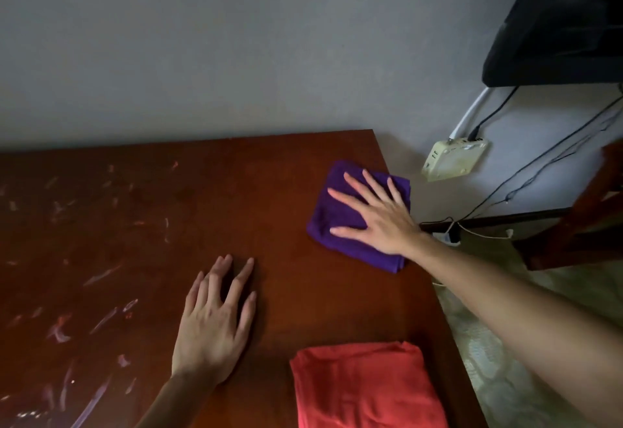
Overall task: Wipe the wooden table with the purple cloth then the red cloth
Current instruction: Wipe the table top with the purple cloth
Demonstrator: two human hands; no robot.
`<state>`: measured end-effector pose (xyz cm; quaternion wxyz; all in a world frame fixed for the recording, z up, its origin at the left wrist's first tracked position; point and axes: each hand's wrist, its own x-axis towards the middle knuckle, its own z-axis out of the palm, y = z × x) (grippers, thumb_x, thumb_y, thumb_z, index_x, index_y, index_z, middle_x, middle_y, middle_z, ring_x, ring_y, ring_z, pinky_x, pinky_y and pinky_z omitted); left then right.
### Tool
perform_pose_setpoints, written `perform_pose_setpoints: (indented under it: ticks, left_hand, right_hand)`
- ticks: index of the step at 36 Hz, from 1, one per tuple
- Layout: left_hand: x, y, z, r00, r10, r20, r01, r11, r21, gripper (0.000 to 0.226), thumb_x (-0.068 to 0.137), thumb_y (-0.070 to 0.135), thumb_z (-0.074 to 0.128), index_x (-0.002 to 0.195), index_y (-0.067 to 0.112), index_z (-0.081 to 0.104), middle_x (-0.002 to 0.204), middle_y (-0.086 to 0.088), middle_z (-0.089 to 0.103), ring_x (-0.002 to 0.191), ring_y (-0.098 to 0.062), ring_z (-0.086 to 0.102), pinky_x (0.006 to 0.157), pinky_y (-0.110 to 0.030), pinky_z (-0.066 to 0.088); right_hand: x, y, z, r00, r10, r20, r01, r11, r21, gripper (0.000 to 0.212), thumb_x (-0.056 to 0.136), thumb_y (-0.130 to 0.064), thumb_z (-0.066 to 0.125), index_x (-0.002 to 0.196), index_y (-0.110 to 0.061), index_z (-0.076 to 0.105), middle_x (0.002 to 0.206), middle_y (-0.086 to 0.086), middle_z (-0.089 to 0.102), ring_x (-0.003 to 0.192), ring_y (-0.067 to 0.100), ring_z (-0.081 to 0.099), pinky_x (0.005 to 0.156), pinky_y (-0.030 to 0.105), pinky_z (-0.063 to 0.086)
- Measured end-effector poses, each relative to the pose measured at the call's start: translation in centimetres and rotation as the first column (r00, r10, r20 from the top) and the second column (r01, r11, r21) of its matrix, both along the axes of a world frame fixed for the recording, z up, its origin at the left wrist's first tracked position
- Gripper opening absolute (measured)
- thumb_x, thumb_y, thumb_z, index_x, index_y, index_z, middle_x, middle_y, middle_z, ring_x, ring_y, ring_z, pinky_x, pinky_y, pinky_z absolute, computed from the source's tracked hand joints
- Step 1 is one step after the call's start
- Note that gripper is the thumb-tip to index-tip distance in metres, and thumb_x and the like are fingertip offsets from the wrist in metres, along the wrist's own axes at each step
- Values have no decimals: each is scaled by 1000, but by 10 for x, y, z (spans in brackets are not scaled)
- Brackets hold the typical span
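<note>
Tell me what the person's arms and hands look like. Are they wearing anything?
Both arms are bare, with no sleeves in view. The left hand and right hand wear no gloves, rings, or watch that I can see. The fingers are long and slim, with short plain nails.

2 bare forearms in view, left hand [211, 323] and right hand [377, 213]; no sleeves, rings or watch visible.

Two cloths, one purple cloth [340, 212] and one red cloth [364, 387]; two hands; one wooden table [202, 198].
</note>
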<state>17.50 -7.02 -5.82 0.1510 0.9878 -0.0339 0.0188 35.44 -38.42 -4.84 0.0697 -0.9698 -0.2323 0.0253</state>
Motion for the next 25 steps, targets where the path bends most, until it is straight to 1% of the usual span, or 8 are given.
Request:
perform_pose_setpoints:
  ticks: [4,9,12,17,20,22,23,25]
  left_hand:
    - [1,2,-3,1000,-1,-1,1,1000,-1,57,103,48,27,157,34,24,157,-7,34,152,-16,21,124,-38,12]
    - [3,3,-7,1000,-8,18,8,1000,-12,57,102,47,32,157,33,25,158,-7,34,153,-15,19,123,-41,16]
    - [3,3,-9,999,-8,32,8,1000,8,56,103,47,31,157,34,25,158,-6,33,153,-14,17,123,-40,15]
    - [5,2,-6,999,-27,45,26,999,34,55,103,46,31,156,30,30,157,-10,36,152,-19,21,122,-44,21]
    - [4,1,-5,999,-24,48,23,1000,18,56,103,49,27,156,29,28,159,-10,33,152,-20,21,122,-44,18]
    - [5,2,-1,999,-15,40,17,999,-46,58,103,52,22,157,29,24,160,-8,29,153,-18,17,124,-42,12]
    - [5,2,1,999,-8,47,14,994,-107,58,103,52,22,156,29,24,159,-6,29,152,-17,18,124,-42,12]
    - [0,4,7,998,21,54,-2,948,-320,52,103,46,30,152,27,31,152,-2,33,147,-15,23,121,-40,19]
  right_hand:
    - [78,24,3,993,-102,-51,102,995,2,88,78,-97,24,157,-60,10,173,-13,0,160,20,-8,126,58,-5]
    - [125,51,9,978,-188,-96,189,982,4,92,76,-98,18,158,-58,8,173,-12,-4,160,22,-10,126,58,-7]
    - [125,59,11,971,-215,-103,214,977,-23,91,78,-96,16,159,-55,4,174,-10,-6,160,26,-10,125,61,-6]
    - [105,78,12,956,-270,-118,266,963,-47,96,76,-97,13,160,-53,-2,173,-7,-9,159,31,-14,123,64,-8]
    - [81,101,8,957,-265,-119,260,964,-52,97,76,-98,13,160,-53,-4,173,-8,-11,158,32,-16,123,65,-9]
    - [61,119,6,963,-245,-110,239,969,-60,96,77,-98,13,159,-54,-5,173,-8,-11,158,32,-17,123,64,-10]
    - [49,128,6,967,-233,-106,227,972,-63,95,77,-98,13,159,-54,-5,173,-8,-11,158,32,-16,123,64,-9]
    - [23,149,6,973,-205,-107,200,978,-63,96,76,-99,12,159,-54,-5,174,-7,-10,158,32,-15,123,65,-8]
